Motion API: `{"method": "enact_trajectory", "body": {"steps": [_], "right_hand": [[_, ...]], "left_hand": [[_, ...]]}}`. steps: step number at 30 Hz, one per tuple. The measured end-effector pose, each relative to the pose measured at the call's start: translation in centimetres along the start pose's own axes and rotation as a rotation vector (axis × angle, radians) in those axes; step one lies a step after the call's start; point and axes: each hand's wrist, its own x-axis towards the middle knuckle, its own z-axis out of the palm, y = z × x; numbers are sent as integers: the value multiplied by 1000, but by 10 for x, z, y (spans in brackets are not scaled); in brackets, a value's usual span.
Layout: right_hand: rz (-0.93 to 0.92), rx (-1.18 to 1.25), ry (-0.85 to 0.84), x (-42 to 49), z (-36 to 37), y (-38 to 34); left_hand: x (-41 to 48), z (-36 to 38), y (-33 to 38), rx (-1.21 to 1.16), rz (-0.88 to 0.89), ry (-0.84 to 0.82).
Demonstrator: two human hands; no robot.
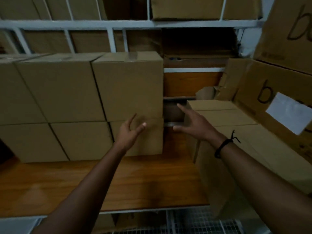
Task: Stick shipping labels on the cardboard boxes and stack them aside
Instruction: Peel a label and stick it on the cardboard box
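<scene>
Plain brown cardboard boxes point(128, 85) stand stacked two high in a row on the wooden shelf point(135, 183). My left hand point(130, 134) reaches forward with relaxed, spread fingers in front of the seam between the rightmost upper and lower box; contact cannot be told. My right hand point(192, 122), with a black cord on its wrist, is spread open in the gap between that stack and a lower box on the right point(222, 115), fingers at that box's left end. Neither hand holds anything. A white label point(288, 114) is stuck on a big box at the right.
A white metal rack frame point(135, 23) runs above, with more cardboard behind it. Large boxes marked with a handwritten "b" point(287, 68) lean at the right. Torn cardboard point(207, 92) lies behind the low box. A wire grid point(202, 222) shows below the shelf edge.
</scene>
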Motion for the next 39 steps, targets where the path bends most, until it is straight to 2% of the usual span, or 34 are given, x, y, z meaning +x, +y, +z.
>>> {"method": "enact_trajectory", "body": {"steps": [4,6,9,13,17,24,29,32,36,39], "right_hand": [[14,88,74,47,22,-46],[4,152,174,66,27,-65],[-3,182,323,94,27,-82],[15,120,366,126,28,-88],[50,44,361,145,42,-88],[-46,-24,442,144,47,-69],[-123,-107,500,131,34,-54],[-156,-99,514,134,17,-58],[-196,-80,519,146,-7,-81],[-157,-41,478,158,-22,-93]], "left_hand": [[42,-53,1,149,135,127],[61,-70,3,262,198,158],[83,-77,5,429,257,172],[103,-66,4,537,272,180],[112,-50,2,510,277,210],[106,-41,9,468,350,251],[96,-43,3,499,423,382],[106,-60,9,402,414,436],[126,-83,40,289,422,403],[139,-93,63,307,370,365]]}}
